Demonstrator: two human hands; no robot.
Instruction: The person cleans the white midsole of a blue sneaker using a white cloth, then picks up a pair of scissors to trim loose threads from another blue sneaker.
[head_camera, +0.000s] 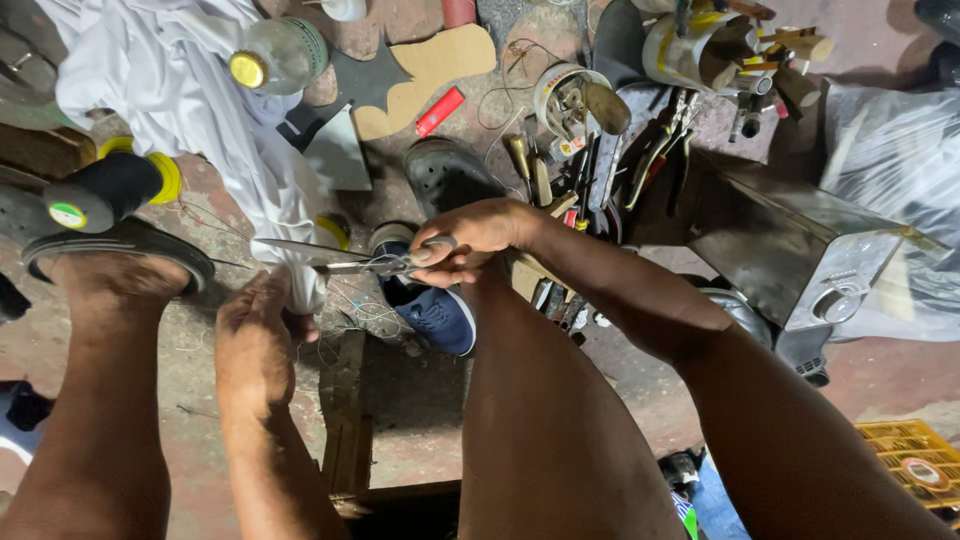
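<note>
My right hand (470, 240) grips the handles of a pair of metal scissors (330, 258), whose blades point left and reach the lower end of a white cloth (200, 100). My left hand (255, 340) pinches that hanging end of the cloth just below the blades. The cloth drapes down from the upper left. Both forearms reach in from below, between my knees.
A blue shoe (435, 310) and a black clog (450, 175) lie on the floor beyond the scissors. A black thread spool (105, 190), a clear bottle (280, 55), a red lighter (440, 110), several hand tools (600, 160), a metal box (790, 240) and a yellow crate (915, 460) surround the spot.
</note>
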